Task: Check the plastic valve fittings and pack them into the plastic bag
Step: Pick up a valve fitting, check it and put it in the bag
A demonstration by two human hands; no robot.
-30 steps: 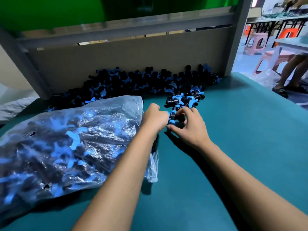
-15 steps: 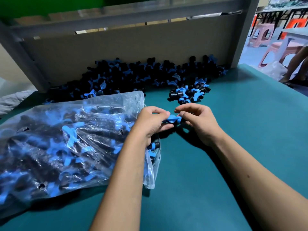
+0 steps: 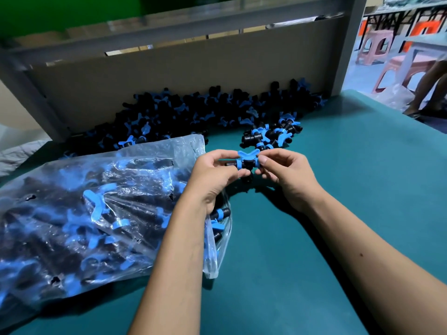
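Both hands hold one valve fitting (image 3: 247,162) above the green table (image 3: 350,180) — the left hand (image 3: 212,175) pinches one end, the right hand (image 3: 287,174) the other. The plastic bag (image 3: 79,213) beside the left arm already looks well filled (mouth open toward the hands). A small cluster (image 3: 271,135) and a long pile (image 3: 205,110) remain — much checking is probably left.

The bag (image 3: 79,213) is thin, clear, crinkled plastic with a glossy sheen. The fittings (image 3: 245,163) are matt black and blue plastic. The tabletop (image 3: 338,189) looks smooth, matt teal.
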